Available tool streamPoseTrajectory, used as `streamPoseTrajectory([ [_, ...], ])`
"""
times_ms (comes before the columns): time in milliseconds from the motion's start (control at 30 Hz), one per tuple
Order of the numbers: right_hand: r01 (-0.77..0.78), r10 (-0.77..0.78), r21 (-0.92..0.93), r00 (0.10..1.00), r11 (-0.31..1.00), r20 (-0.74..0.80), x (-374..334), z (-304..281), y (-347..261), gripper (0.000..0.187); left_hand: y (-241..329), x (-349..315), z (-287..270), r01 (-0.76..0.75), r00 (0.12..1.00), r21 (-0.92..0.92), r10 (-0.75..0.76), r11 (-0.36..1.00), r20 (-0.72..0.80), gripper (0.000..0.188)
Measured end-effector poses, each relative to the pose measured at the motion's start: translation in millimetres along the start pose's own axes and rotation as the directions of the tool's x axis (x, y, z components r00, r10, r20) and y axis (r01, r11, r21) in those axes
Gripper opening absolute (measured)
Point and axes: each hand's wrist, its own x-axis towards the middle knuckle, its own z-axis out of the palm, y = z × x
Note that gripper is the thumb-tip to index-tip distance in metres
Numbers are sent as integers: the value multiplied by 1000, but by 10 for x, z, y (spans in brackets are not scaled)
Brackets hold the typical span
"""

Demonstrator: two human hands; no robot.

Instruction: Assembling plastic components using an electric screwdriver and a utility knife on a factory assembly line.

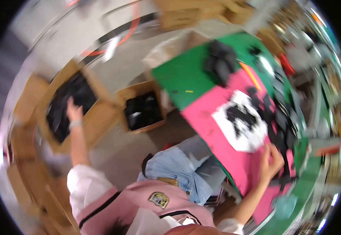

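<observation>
My left hand [75,111] reaches out over an open cardboard box [104,121] that holds black plastic-looking pieces or bags [62,103]. Its fingers point into the box, slightly apart and blurred, and nothing shows in them. On the table, my right hand [272,162] is by the near edge of a white sheet [222,117]. Thumb and forefinger curve together in a pinch; anything between the tips is too small to make out. A heap of small black parts [241,117] lies on the sheet, which rests on a pink mat [202,113].
A smaller cardboard box [120,102] with black contents stands between the first box and the green table [178,78]. On the table are a dark bundle [220,62], an orange stick-like tool [250,76] and black strips [282,121]. Cardboard [25,145] is stacked at left.
</observation>
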Motion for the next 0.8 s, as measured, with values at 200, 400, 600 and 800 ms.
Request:
streamPoseTrajectory([
  [200, 2, -19, 177, 996, 984, 91, 81, 73, -9, 7, -1109, 126, 298, 111, 806, 558, -403, 823, 434, 68],
  [400, 27, -30, -118, 999, 993, -22, 537, 30, 107, 17, 291, -55, 787, -236, 967, 501, 150, 833, 206, 39],
  [600, -408, 503, -611, 864, 678, -19, 1133, 581, 950, 58, 2903, -528, 1204, -432, 856, -373, 504, 821, 116, 18],
  [800, -499, 472, -471, 862, 728, -184, 1144, 388, 709, 61, 4527, -1328, 1379, -204, 710, -808, 652, 553, 267, 13],
])
